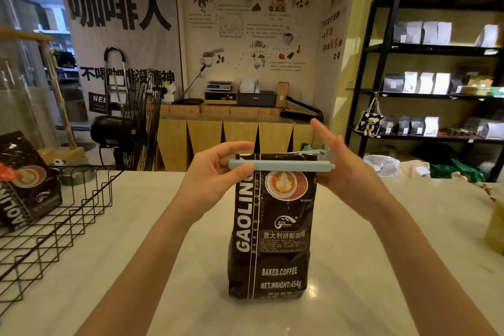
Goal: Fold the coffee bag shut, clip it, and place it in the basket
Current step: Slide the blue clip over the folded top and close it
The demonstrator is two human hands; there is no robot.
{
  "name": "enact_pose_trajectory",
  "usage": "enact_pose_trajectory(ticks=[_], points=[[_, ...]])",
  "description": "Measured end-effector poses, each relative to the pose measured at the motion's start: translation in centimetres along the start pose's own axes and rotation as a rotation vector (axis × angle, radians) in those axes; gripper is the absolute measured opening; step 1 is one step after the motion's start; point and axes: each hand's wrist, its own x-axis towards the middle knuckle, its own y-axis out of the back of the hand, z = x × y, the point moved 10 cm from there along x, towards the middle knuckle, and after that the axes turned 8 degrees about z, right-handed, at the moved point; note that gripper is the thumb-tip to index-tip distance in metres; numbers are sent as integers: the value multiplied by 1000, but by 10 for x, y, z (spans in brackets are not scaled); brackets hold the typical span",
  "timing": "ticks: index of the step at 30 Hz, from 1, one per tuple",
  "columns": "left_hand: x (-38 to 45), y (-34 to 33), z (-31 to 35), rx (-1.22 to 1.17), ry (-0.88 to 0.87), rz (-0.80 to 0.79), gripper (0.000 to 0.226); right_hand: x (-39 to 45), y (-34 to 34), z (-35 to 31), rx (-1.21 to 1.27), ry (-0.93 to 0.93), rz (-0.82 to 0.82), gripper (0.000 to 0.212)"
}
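Coffee bag [272, 226] stands mid-frame, clip [281, 166] lying crosswise on its fold; left hand [215, 172] pinches the left end, right hand [346, 169] meets the right, grip unclear; basket [81, 194] lies left

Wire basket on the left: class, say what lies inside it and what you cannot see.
One dark coffee bag leans inside the wire basket, with something orange at its top. The basket's left part runs out of frame, so anything there is unseen.

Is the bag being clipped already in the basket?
No, the bag, clip across its top, stands on the table right of the basket.
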Motion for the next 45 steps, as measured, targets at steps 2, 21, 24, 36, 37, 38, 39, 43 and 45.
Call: enact_pose_trajectory(ticks=[2, 21, 24, 36, 37, 38, 39, 43, 45], points=[[0, 1, 0, 14, -5, 9, 32, -3, 1, 0, 90, -81, -73, 33], [2, -2, -4, 131, -32, 54, 44, -3, 21, 0, -193, 121, 45, 23], [-2, -8, 15, 411, -181, 87, 45, -4, 22, 1, -207, 123, 53, 19], [5, -78, 48, 982, -422, -41, 32, -4, 22, -4, -138, 146, 25, 13], [5, -76, 48, 962, -413, -35, 31, -4, 21, -5, -137, 156, 26, 12], [4, -74, 48, 945, -404, -28, 31, -5, 20, -6, -135, 166, 26, 13], [3, -73, 48, 935, -398, -24, 30, -6, 19, -7, -130, 176, 30, 15], [3, -71, 44, 899, -357, -48, 27, -10, 18, -8, -108, 212, 52, 26], [6, -69, 40, 863, -313, -71, 27, -10, 18, -9, -86, 219, 55, 26]])
